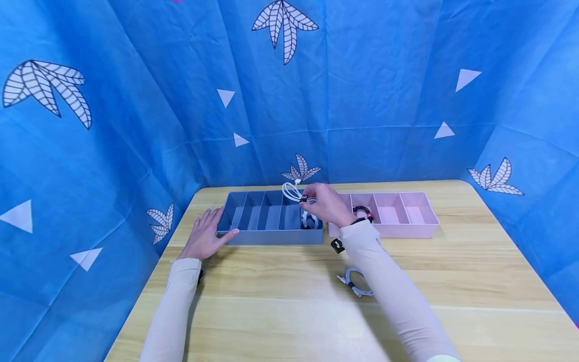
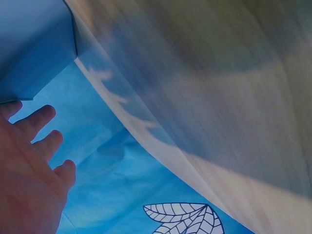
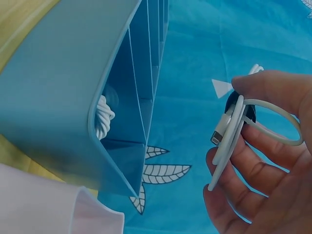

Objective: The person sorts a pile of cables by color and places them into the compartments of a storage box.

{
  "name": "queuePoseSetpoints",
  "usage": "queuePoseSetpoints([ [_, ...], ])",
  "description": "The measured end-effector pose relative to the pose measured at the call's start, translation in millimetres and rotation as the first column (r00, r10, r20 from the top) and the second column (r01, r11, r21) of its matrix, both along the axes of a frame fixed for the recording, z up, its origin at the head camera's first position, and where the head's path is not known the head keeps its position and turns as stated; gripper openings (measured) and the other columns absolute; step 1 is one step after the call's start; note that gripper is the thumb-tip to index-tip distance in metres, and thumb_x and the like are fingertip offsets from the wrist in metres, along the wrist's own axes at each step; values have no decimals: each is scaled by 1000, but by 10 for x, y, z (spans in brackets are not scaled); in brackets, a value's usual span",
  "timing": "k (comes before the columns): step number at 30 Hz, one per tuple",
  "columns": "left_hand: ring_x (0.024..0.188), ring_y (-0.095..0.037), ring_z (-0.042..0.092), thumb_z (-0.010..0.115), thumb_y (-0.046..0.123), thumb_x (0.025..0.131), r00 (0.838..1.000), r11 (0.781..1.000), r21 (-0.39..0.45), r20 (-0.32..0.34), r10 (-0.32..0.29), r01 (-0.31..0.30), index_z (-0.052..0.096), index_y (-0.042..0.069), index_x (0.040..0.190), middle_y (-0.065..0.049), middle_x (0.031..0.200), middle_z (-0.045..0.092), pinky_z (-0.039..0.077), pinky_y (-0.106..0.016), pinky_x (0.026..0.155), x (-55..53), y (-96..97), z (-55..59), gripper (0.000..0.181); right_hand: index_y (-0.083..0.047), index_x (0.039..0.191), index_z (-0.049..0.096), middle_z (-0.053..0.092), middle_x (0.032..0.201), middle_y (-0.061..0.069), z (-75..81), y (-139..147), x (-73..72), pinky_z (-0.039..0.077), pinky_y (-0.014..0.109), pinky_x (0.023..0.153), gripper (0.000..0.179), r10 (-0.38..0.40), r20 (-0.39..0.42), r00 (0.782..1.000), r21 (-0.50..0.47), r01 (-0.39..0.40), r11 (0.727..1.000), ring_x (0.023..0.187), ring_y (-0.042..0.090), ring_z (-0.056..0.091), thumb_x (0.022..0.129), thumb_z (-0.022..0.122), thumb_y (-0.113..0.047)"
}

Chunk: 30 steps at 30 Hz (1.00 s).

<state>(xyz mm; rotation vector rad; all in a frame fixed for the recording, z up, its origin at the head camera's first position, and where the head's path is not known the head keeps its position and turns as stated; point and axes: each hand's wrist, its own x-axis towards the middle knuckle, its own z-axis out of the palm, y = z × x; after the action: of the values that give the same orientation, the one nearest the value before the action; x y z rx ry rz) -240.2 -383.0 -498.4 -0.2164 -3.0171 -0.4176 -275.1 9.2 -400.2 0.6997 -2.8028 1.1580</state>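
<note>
My right hand (image 1: 329, 203) pinches a coiled white charging cable (image 3: 229, 141) between thumb and fingers, at its black strap. The coil hangs above the right end of a blue-grey divided box (image 1: 271, 237), and one plug shows in the right wrist view. Inside that box's rightmost compartment lies another white cable (image 3: 104, 118), bundled up. At the box's left end, my left hand (image 1: 205, 234) has its fingers spread and straight, with the thumb by the front wall.
A pink divided box (image 1: 398, 231) stands to the right of the blue-grey one, with a black and red coiled cable (image 1: 363, 217) in one compartment. On the wooden table (image 1: 271, 311), a pale coiled cable (image 1: 355, 286) lies near my right forearm. A blue patterned curtain (image 1: 371, 100) hangs behind.
</note>
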Motion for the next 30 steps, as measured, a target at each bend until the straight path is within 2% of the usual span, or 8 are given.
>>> queuePoseSetpoints([
  [12, 153, -41, 10, 45, 80, 85, 1000, 1000, -10, 6, 2, -2, 9, 23, 160, -12, 165, 21, 8, -66, 120, -6, -6, -9, 101, -5, 110, 70, 71, 101, 7, -40, -109, -13, 55, 33, 77, 27, -3, 46, 999, -74, 7, 997, 86, 19, 64, 87, 74, -20],
  [23, 153, -41, 9, 46, 79, 85, 1000, 1000, 2, 5, 2, -2, 10, 23, 160, -12, 165, 21, 7, -67, 120, 11, 6, 13, 101, -5, 105, 71, 70, 94, 6, -106, -204, -49, 52, 30, 71, 23, 8, 49, 999, -89, -3, 996, 80, 18, 62, 86, 75, -18],
  [30, 153, -42, 10, 46, 79, 85, 1000, 1000, -2, 7, 1, -1, 10, 21, 160, -13, 165, 21, 7, -67, 120, 20, 13, 18, 101, -9, 104, 71, 70, 97, 5, -135, -245, -53, 52, 27, 68, 21, 3, 63, 998, -98, 3, 995, 79, 17, 62, 87, 75, -21],
])
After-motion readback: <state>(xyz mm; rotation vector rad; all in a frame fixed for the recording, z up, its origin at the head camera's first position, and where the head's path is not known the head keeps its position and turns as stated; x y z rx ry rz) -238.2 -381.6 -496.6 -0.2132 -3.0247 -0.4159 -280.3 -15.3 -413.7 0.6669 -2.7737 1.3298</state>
